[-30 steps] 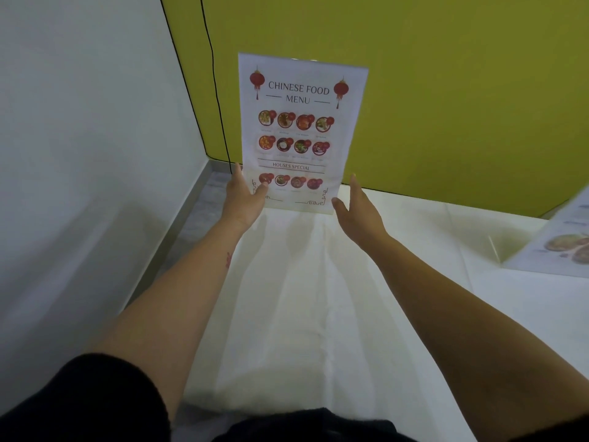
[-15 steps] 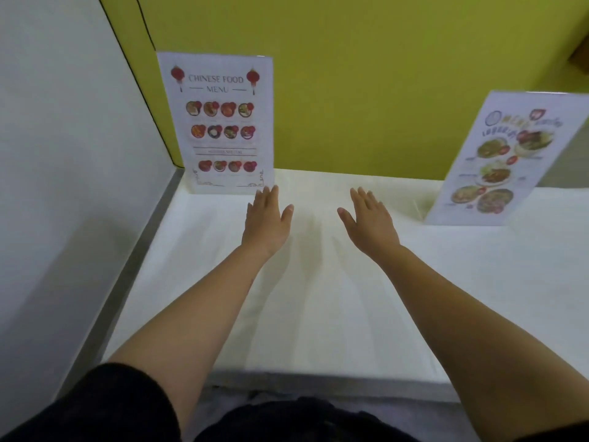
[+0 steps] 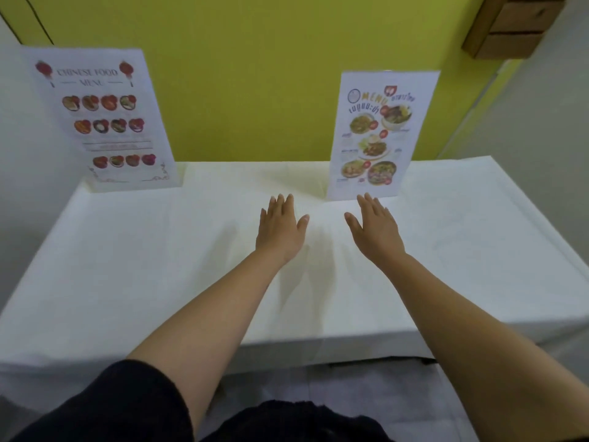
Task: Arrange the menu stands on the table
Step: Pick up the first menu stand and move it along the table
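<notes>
A Chinese food menu stand [image 3: 102, 122] stands upright at the far left corner of the table [image 3: 127, 266], which is covered in white cloth. A second menu stand [image 3: 379, 135], printed with dish photos, stands upright at the far middle right. My left hand [image 3: 279, 229] hovers flat and open over the cloth, between the two stands. Just in front of the second stand's lower edge is my right hand [image 3: 374, 228], open with fingers apart. Neither hand holds anything.
A yellow-green wall [image 3: 255, 74] rises right behind the table. A white wall [image 3: 12, 154] closes the left side. A wooden box shelf [image 3: 510, 23] hangs at the upper right. The table's near edge lies just in front of my body.
My left hand let go of the Chinese food menu stand, which stands at the far left. Both hands and my view have shifted right, toward the second stand.
</notes>
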### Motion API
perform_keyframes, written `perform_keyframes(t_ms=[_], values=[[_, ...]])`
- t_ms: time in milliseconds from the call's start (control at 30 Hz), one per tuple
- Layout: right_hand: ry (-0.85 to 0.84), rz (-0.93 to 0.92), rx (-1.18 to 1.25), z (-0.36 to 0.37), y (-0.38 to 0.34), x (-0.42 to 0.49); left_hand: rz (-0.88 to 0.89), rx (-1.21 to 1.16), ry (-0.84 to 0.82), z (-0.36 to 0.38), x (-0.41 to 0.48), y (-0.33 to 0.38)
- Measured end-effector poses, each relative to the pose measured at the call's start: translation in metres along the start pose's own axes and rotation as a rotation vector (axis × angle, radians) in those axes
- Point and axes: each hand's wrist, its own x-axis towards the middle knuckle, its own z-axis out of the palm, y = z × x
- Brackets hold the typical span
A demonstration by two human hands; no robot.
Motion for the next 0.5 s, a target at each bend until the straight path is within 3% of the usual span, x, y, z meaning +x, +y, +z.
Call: perform_keyframes(t_ms=[500], values=[[0.039,0.103,0.05,-0.024,0.083,0.038,0.006,-0.041,0.015,0.038,0.053,0.082]])
